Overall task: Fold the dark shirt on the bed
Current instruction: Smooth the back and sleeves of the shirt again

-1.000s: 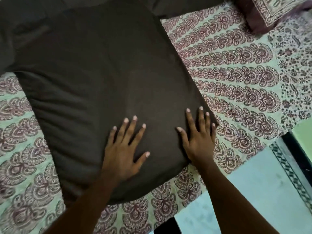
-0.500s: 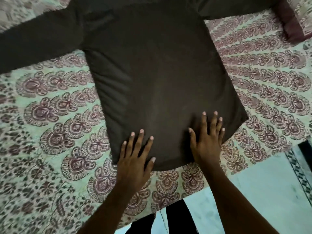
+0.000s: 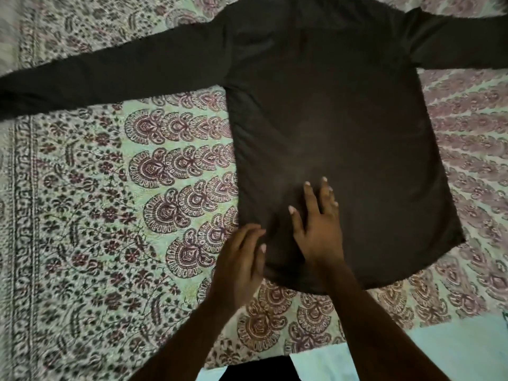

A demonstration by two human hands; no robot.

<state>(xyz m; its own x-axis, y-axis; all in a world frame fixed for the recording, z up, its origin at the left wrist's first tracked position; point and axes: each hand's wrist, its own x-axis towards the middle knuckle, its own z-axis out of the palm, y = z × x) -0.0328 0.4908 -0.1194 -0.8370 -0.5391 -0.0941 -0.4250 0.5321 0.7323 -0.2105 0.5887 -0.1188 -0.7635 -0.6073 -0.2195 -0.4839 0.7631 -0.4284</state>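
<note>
Dark shirt lies flat on the bedsheet, body spread, both sleeves out sideways & cut off by the frame edges; collar end is out of view at top. Right hand rests palm-down on the lower part, fingers spread wide, holding nothing. Left hand sits at the shirt's near-left corner, blurred, fingers loosely curved; can't tell if it pinches the hem. Pale floor shows bottom right.
</note>
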